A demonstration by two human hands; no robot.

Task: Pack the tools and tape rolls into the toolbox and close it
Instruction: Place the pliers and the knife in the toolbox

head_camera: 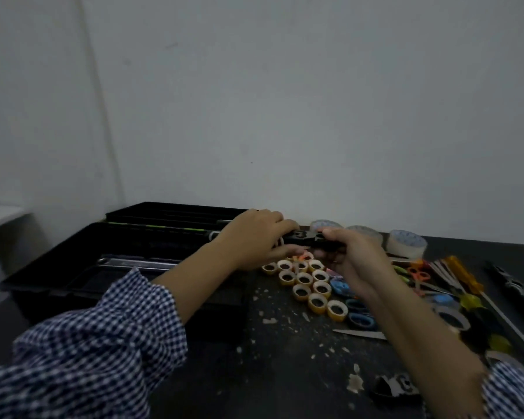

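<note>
The person holds both hands close together over the black table [285,373], just past the right end of the open black plastic toolbox [73,267]. The left hand [254,234] curls over one end of a black hand tool [306,238], and the right hand [348,258] grips the other end with bent fingers. The tool hangs level between them (its exact kind is too blurred to tell). It is outside the box, above a cluster of small tan tape rolls [304,279] standing in close rows on the table.

The toolbox lid [170,211] lies back toward the pale wall, and a long metal piece [133,262] shows inside the box.

Three wide clear tape rolls [407,243] sit along the wall behind the hands. Small blue tape rolls [339,287] lie to the right of the tan cluster, partly under the right forearm. Farther right lie orange-handled scissors [418,273], a yellow-handled screwdriver [465,275] and a dark long tool [511,282] at the table's edge. A thin grey blade [360,334] lies flat nearer the person. Pale scraps [270,320] dot the tabletop. Both arms wear blue-and-white checked sleeves [88,343] pushed up the forearm.
</note>
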